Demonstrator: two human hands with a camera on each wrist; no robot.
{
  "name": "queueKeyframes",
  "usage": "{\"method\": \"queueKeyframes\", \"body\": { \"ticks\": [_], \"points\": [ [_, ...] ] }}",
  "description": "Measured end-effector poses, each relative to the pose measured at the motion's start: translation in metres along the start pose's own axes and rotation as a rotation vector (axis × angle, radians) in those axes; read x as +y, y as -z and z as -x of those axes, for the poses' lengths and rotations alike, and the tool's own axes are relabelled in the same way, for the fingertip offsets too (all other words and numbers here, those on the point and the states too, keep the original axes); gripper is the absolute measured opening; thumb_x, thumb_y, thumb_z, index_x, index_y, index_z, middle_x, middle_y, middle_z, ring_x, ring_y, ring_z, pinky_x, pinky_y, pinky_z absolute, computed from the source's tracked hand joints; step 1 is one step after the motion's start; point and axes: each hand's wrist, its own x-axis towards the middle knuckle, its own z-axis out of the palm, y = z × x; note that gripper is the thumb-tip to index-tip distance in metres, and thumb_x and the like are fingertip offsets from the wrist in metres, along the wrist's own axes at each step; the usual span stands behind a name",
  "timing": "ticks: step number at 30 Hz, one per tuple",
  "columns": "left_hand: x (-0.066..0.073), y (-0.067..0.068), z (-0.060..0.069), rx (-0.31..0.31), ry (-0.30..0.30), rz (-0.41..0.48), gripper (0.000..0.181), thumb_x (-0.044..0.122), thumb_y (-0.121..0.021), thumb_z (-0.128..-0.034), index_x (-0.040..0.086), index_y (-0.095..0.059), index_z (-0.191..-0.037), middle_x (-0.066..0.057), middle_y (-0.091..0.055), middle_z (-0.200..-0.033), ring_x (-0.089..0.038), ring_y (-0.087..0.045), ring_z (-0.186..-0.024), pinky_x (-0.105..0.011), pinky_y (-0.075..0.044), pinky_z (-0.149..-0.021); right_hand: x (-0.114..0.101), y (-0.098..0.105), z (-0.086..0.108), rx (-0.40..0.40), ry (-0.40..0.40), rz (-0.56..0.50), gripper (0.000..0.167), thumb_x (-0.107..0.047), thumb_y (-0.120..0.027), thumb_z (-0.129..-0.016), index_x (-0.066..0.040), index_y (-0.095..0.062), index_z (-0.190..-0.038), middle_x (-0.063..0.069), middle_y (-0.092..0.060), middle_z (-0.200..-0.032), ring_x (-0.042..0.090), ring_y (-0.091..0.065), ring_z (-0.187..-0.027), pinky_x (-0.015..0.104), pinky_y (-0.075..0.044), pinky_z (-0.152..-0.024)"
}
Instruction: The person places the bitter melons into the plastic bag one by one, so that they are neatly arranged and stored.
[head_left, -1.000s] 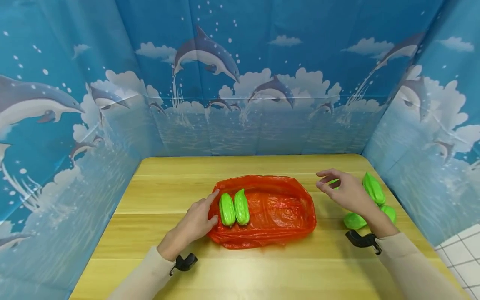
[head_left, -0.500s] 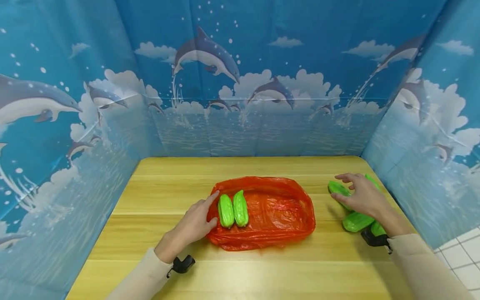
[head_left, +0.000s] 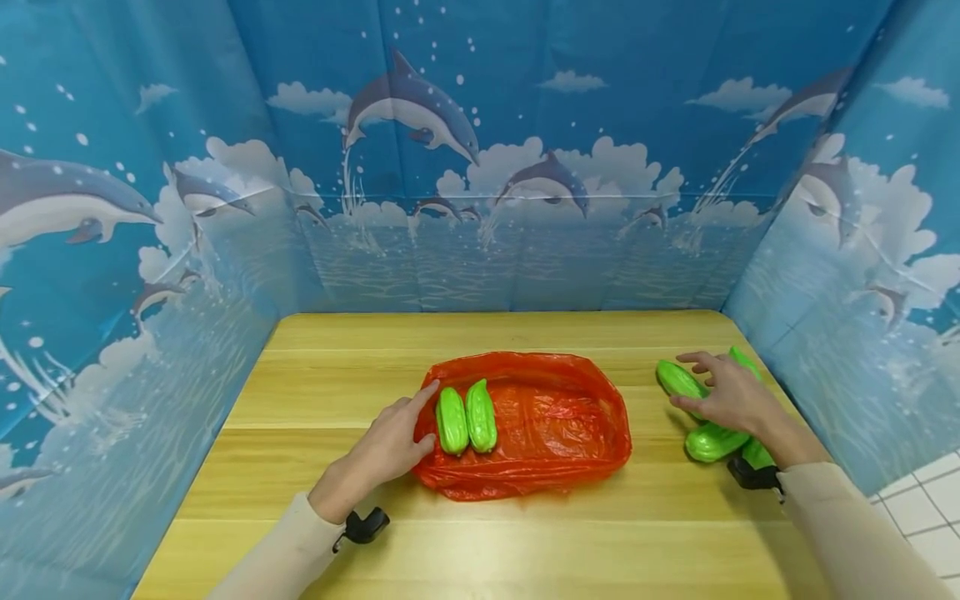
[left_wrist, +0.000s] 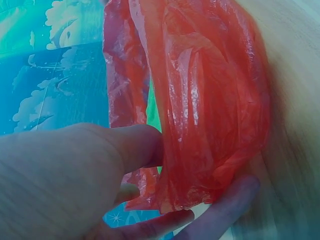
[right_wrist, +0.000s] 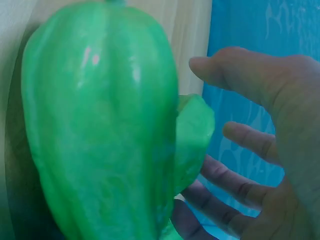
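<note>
Two green ribbed vegetables [head_left: 452,421] lie side by side at the left inside a red plastic bag [head_left: 555,475], whose mouth is spread wide. My left hand [head_left: 382,442] touches the bag's left rim; in the left wrist view its thumb [left_wrist: 142,145] reaches past the edge while straight fingers [left_wrist: 225,210] rest outside the bag. On the right, my right hand [head_left: 731,396] hovers with spread, slightly bent fingers over a green vegetable [head_left: 677,379]. That vegetable [right_wrist: 100,120] looms large in the right wrist view, apart from the thumb. The hand partly hides the pile.
More green vegetables [head_left: 712,442] lie beneath and beside my right wrist, near the right edge of the wooden table [head_left: 337,333]. A blue curtain [head_left: 510,258] with dolphins surrounds the table's back and sides. White tiles [head_left: 926,517] show at the lower right.
My right hand has moved right, away from the bag, to the vegetables, uncovering the nearest one. My left hand has stayed at the bag's rim.
</note>
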Motion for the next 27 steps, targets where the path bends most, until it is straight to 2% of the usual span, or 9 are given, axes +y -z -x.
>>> {"method": "queueKeyframes", "body": {
  "ticks": [7, 17, 23, 27],
  "points": [
    [-0.002, 0.000, 0.001, -0.012, 0.008, 0.016, 0.088, 0.009, -0.083, -0.1052, 0.014, -0.041, -0.182, -0.029, -0.067, -0.159, -0.045, -0.070, -0.138, -0.059, -0.067, -0.109, 0.010, -0.007, -0.005, -0.036, 0.018, -0.018, 0.083, -0.034, -0.089, -0.105, 0.009, -0.053, -0.166, 0.048, -0.066, -0.147, 0.067, -0.074, -0.121, 0.076, -0.065, -0.095],
    [-0.002, 0.002, 0.002, -0.005, -0.001, 0.020, 0.087, 0.009, -0.082, -0.1046, 0.013, -0.042, -0.182, -0.028, -0.069, -0.156, -0.045, -0.071, -0.138, -0.060, -0.064, -0.112, 0.013, -0.008, -0.003, -0.015, 0.006, -0.016, 0.080, -0.031, -0.089, -0.105, 0.008, -0.053, -0.165, 0.049, -0.066, -0.146, 0.067, -0.074, -0.119, 0.074, -0.066, -0.090],
    [-0.003, 0.003, 0.003, -0.012, 0.002, 0.023, 0.087, 0.008, -0.082, -0.1048, 0.013, -0.042, -0.182, -0.028, -0.069, -0.157, -0.045, -0.070, -0.138, -0.062, -0.064, -0.114, 0.014, -0.011, 0.001, 0.000, 0.011, -0.058, 0.075, -0.022, -0.089, -0.104, 0.008, -0.055, -0.164, 0.049, -0.066, -0.145, 0.068, -0.074, -0.118, 0.073, -0.066, -0.089],
    [-0.004, 0.002, 0.003, -0.012, 0.000, 0.027, 0.087, 0.008, -0.082, -0.1047, 0.013, -0.042, -0.182, -0.028, -0.069, -0.157, -0.046, -0.070, -0.140, -0.063, -0.064, -0.115, 0.015, -0.013, 0.002, 0.009, 0.003, -0.080, 0.074, -0.021, -0.087, -0.104, 0.006, -0.054, -0.165, 0.048, -0.066, -0.146, 0.068, -0.073, -0.119, 0.073, -0.067, -0.090]
  ]
}}
